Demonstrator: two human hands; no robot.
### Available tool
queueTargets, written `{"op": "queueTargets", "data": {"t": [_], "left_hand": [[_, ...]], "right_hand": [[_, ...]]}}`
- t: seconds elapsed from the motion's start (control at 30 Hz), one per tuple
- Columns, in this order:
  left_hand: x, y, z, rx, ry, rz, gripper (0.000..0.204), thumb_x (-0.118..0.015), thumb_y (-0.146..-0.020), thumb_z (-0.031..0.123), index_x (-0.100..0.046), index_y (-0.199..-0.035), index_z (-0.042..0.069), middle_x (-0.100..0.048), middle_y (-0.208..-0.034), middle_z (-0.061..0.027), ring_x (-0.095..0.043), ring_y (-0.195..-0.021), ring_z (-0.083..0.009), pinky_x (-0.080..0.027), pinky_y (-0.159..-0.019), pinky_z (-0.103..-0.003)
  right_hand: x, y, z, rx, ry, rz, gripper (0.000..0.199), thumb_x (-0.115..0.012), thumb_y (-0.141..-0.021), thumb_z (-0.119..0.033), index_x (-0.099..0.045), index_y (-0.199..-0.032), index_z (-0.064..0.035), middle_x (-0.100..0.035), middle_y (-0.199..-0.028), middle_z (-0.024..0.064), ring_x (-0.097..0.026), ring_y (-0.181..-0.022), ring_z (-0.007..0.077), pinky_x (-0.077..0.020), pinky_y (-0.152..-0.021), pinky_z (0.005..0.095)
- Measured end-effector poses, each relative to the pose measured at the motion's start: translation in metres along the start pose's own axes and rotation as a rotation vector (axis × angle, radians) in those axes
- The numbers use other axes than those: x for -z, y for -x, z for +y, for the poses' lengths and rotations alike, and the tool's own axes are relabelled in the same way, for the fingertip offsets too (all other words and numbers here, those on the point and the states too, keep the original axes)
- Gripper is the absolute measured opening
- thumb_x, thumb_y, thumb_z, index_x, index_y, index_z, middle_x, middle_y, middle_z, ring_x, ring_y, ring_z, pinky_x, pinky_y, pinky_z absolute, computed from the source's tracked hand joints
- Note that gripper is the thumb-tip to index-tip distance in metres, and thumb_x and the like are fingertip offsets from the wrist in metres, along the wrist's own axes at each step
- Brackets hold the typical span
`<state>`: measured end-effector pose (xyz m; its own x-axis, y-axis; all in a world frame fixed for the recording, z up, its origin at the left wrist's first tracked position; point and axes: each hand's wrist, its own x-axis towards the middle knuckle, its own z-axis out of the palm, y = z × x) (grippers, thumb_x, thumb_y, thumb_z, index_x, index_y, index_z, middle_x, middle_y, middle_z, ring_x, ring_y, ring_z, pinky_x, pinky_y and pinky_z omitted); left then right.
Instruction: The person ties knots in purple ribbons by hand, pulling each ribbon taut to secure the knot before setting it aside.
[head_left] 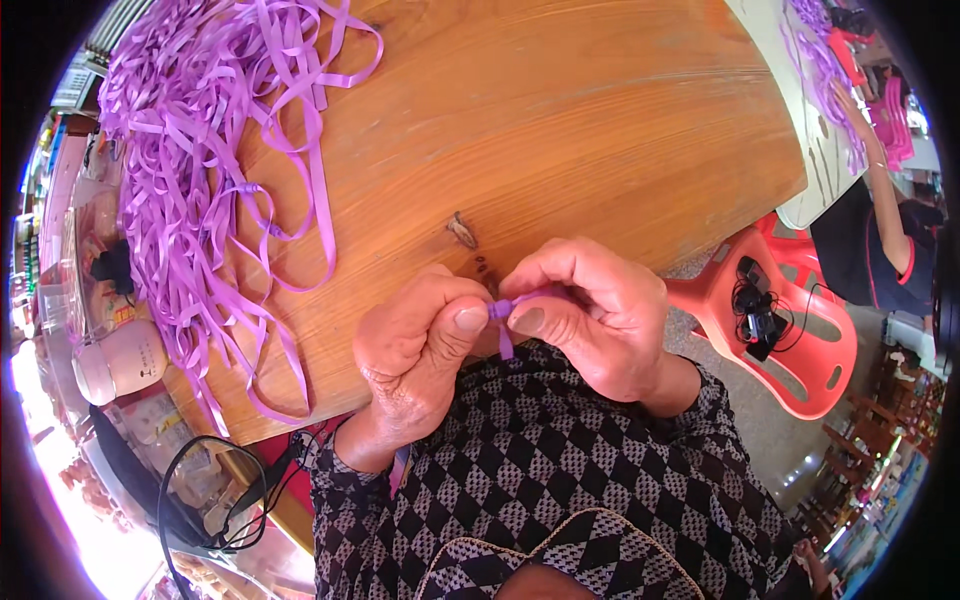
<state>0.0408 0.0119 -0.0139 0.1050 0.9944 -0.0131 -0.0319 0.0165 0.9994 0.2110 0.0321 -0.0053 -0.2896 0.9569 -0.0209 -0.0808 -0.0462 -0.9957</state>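
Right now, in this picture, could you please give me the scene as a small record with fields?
Left hand: left hand, thumb and finger pinching a purple strap
Right hand: right hand, pinching the same strap close beside
Held thing: purple strap, a short end hanging down
Surface: wooden table
Left side: heap of purple straps, loops spread over the table
Right side: red plastic seat bearing black cables
Far right: another person's arm beside a white table
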Motion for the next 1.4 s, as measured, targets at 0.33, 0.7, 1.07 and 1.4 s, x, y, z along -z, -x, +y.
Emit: {"op": "queueTargets", "data": {"t": [0.33, 0.7, 1.07, 1.4], "left_hand": [[0.001, -0.006, -0.004, -0.268, -0.282, 0.022, 0.019, -0.061, -0.092, 0.018, -0.063, -0.085, 0.000, -0.055, -0.067, -0.0069, -0.050, -0.057, -0.0174, -0.040, -0.052, -0.027], [-0.007, -0.003, -0.012, -0.327, -0.394, 0.089, 0.013, -0.060, -0.092, 0.011, -0.060, -0.081, 0.003, -0.051, -0.064, -0.0089, -0.049, -0.051, -0.0233, -0.037, -0.046, -0.032], [0.001, -0.004, -0.005, -0.163, -0.233, 0.038, 0.010, -0.059, -0.091, 0.007, -0.059, -0.085, 0.000, -0.054, -0.068, -0.0090, -0.052, -0.056, -0.0206, -0.040, -0.051, -0.029], [0.021, -0.004, 0.005, -0.094, -0.164, -0.201, 0.013, -0.066, -0.087, 0.008, -0.066, -0.095, -0.001, -0.061, -0.073, -0.0076, -0.056, -0.062, -0.0144, -0.042, -0.055, -0.025]], "right_hand": [[0.002, -0.006, 0.009, 0.366, 0.334, -0.064, 0.014, -0.069, -0.083, -0.007, -0.060, -0.088, 0.0020, -0.058, -0.068, 0.0092, -0.053, -0.054, 0.0165, -0.0389, -0.048, 0.0263], [-0.002, -0.011, 0.030, 0.768, 0.575, 0.011, 0.021, -0.070, -0.067, 0.005, -0.057, -0.083, 0.0015, -0.055, -0.066, 0.0092, -0.048, -0.049, 0.0228, -0.0339, -0.040, 0.0322], [0.002, -0.028, 0.020, 0.756, 0.567, -0.160, 0.022, -0.069, -0.064, 0.002, -0.054, -0.080, -0.0007, -0.051, -0.066, 0.0090, -0.049, -0.053, 0.0246, -0.0367, -0.043, 0.0340], [0.013, -0.020, 0.018, 0.702, 0.532, -0.206, 0.021, -0.072, -0.073, 0.000, -0.061, -0.091, 0.0015, -0.061, -0.071, 0.0093, -0.053, -0.054, 0.0244, -0.0389, -0.046, 0.0322]]}}
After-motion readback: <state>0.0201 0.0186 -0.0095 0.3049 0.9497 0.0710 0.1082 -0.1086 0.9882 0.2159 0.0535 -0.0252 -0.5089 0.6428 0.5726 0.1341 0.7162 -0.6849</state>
